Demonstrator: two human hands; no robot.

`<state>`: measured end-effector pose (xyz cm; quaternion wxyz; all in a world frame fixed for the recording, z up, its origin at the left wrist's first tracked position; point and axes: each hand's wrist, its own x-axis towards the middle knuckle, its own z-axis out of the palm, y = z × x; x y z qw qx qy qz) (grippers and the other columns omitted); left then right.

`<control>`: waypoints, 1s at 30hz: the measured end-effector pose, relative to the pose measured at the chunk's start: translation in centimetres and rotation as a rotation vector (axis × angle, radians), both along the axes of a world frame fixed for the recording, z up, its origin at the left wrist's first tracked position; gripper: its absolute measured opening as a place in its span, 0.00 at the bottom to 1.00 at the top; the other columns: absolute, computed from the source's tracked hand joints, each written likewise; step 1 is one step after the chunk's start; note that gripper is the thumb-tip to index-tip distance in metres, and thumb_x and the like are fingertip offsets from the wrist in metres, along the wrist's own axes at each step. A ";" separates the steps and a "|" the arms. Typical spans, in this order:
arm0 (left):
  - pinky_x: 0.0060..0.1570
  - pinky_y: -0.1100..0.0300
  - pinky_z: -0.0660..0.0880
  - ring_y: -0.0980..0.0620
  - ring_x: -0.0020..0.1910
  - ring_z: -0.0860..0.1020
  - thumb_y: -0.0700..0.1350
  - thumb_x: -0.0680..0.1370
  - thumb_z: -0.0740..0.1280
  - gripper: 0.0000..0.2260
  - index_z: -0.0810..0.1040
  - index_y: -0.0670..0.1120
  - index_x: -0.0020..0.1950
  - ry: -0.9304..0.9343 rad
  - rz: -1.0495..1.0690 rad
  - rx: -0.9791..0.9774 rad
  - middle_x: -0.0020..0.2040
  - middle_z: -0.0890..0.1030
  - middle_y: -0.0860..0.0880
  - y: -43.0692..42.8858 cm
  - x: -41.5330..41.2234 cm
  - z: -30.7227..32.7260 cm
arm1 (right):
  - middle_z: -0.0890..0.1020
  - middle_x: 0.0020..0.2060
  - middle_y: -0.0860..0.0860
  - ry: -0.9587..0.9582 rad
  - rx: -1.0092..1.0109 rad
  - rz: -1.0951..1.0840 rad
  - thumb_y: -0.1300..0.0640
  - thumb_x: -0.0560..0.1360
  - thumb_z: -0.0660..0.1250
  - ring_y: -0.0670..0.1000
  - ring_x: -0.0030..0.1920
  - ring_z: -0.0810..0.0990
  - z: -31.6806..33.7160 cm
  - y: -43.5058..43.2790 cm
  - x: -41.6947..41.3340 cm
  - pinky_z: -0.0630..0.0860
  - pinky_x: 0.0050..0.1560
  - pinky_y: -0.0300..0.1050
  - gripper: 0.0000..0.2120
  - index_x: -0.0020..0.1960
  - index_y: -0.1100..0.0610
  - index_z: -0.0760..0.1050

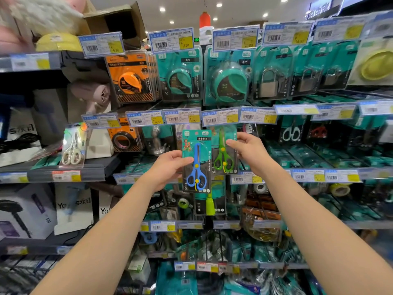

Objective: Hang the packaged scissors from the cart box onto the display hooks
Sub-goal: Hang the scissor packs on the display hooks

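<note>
My left hand (pixel 168 167) grips the left edge of a teal card pack with blue safety scissors (pixel 196 165), held upright in front of the hook wall. My right hand (pixel 249 151) holds the right side of a second pack with green scissors (pixel 223 158), which hangs just behind and to the right of the blue one, under a price tag reading 3.50 (pixel 220 118). The hook itself is hidden behind the packs and tags. The cart box is out of view.
Rows of hooks carry tape measures (pixel 131 77), padlocks (pixel 269 81) and other scissors (pixel 291 133). A shelf at left holds a pack of white scissors (pixel 73 145) and boxed hair dryers (pixel 27 209). Price-tag rails (pixel 297 177) jut out at each level.
</note>
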<state>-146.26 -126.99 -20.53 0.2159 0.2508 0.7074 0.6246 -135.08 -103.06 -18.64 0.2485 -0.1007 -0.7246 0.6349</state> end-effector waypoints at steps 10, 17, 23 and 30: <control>0.56 0.51 0.81 0.47 0.52 0.86 0.43 0.81 0.72 0.08 0.82 0.43 0.60 -0.017 -0.003 0.016 0.55 0.88 0.45 0.0 -0.4 -0.5 | 0.84 0.52 0.50 -0.002 -0.060 -0.095 0.58 0.78 0.72 0.49 0.52 0.83 0.4 -0.4 -2.9 0.78 0.51 0.46 0.13 0.62 0.59 0.76; 0.37 0.64 0.77 0.56 0.44 0.85 0.46 0.81 0.73 0.08 0.82 0.45 0.59 0.025 0.027 -0.025 0.53 0.89 0.49 1.9 -0.2 -0.4 | 0.77 0.62 0.54 -0.140 0.053 -0.238 0.54 0.78 0.72 0.55 0.60 0.77 1.5 0.4 -6.1 0.74 0.61 0.47 0.27 0.73 0.62 0.69; 0.42 0.62 0.79 0.56 0.45 0.86 0.47 0.80 0.73 0.11 0.82 0.45 0.60 0.027 0.018 -0.006 0.53 0.89 0.49 3.5 -0.3 -0.1 | 0.81 0.53 0.53 -0.151 0.110 -0.423 0.55 0.79 0.69 0.55 0.55 0.80 -0.4 0.4 -4.4 0.75 0.56 0.48 0.17 0.66 0.59 0.73; 0.43 0.58 0.79 0.51 0.49 0.86 0.50 0.79 0.74 0.10 0.83 0.48 0.58 0.086 0.056 0.035 0.51 0.89 0.50 6.0 -0.4 0.2 | 0.82 0.49 0.48 -0.180 0.178 -0.034 0.49 0.78 0.71 0.53 0.52 0.83 -1.3 -2.7 -0.2 0.80 0.52 0.52 0.13 0.59 0.51 0.73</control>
